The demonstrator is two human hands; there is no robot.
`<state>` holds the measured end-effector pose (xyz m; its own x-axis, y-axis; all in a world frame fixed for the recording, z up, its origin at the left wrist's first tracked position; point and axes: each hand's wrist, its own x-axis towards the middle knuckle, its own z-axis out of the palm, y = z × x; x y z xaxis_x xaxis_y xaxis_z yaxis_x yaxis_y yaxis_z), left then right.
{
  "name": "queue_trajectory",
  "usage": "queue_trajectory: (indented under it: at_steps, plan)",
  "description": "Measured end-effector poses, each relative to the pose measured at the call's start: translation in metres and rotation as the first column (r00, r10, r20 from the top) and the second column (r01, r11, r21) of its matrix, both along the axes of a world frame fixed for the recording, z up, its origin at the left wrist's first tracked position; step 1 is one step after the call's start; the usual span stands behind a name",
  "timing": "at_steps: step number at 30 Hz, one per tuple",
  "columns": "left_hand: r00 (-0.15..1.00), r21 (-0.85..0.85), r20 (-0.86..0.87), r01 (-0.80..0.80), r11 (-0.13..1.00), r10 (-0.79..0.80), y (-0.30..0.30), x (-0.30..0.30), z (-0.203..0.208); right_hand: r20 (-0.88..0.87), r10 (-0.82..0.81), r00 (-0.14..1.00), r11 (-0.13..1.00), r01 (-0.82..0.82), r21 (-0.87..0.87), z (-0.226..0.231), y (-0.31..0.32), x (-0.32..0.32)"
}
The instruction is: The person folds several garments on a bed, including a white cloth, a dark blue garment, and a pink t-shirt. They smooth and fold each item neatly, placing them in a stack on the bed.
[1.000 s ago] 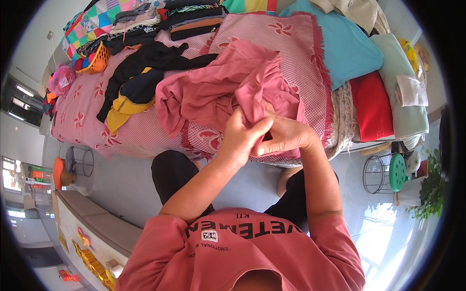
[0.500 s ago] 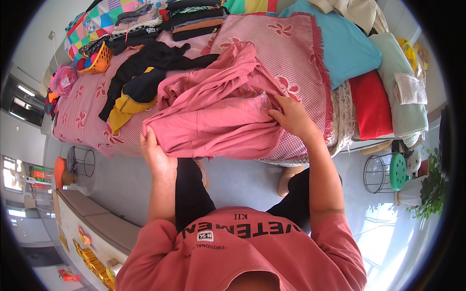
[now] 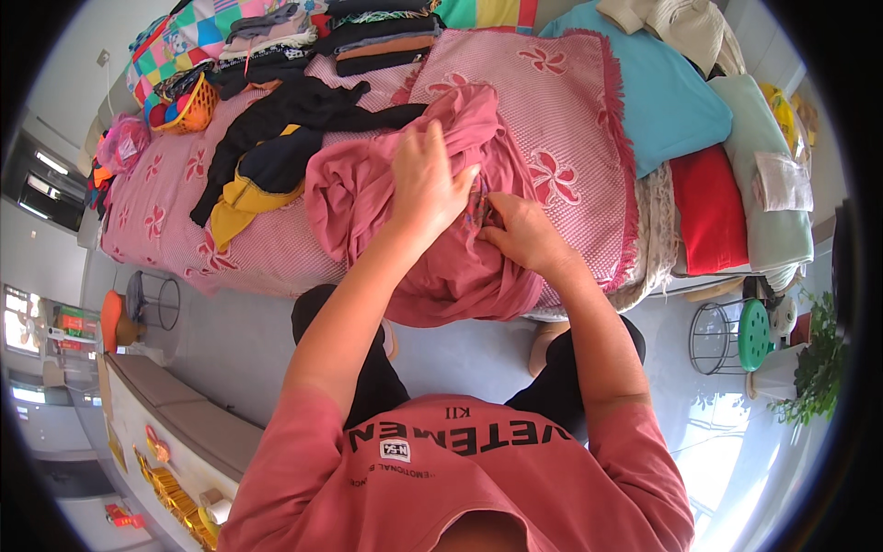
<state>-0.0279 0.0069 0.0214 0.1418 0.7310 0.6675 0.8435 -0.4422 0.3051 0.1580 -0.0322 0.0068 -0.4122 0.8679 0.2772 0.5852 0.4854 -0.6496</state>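
Observation:
A pink garment (image 3: 441, 290) lies bunched at the near edge of the bed, its folds hanging over that edge. A small patterned patch of cloth shows at its middle. My left hand (image 3: 425, 179) is over the upper middle of the garment, thumb toward the patch, fingers apparently curled into the cloth and partly hidden. Just right of the patch, my right hand (image 3: 526, 235) pinches the fabric between thumb and fingers. Left of the garment lie a black top (image 3: 276, 120) and a black and yellow piece of clothing (image 3: 241, 207).
A pink patterned cover (image 3: 543, 110) is spread on the bed. Folded clothes (image 3: 382, 41) are stacked at the back, beside an orange basket (image 3: 195, 109). Turquoise cloth (image 3: 667, 101) and red cloth (image 3: 708, 212) lie right. A green stool (image 3: 754, 336) and plant (image 3: 814, 363) stand on the floor.
My left hand has left the garment's lower left edge and moved up and right to its middle. The garment has gone from a flatter spread to a bunched heap.

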Motion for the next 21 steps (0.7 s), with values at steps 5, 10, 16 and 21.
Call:
queue_trajectory:
  at_steps: [5, 10, 16, 21]
  plan:
    - [0.975, -0.172, -0.211, -0.11, 0.979, 0.073, 0.062, -0.003, -0.015, -0.043, 0.147, 0.988, 0.984, -0.151, -0.099, 0.014, 0.001, 0.001]
    - [0.507, -0.406, 0.826, 0.231, 0.884, 0.246, 0.072, -0.051, 0.004, 0.058, 0.154, 0.986, 0.985, -0.149, -0.086, 0.005, 0.007, 0.027]
    - [0.088, -0.058, 0.996, 0.578, 0.814, 0.008, 0.034, -0.064, 0.071, -0.012, 0.075, 0.997, 0.98, -0.076, -0.181, 0.019, 0.011, 0.023]
    - [0.319, -0.262, 0.947, 0.714, 0.649, 0.031, -0.019, 0.004, 0.101, -0.701, 0.001, 0.713, 0.907, -0.296, -0.3, 0.02, 0.016, 0.011]
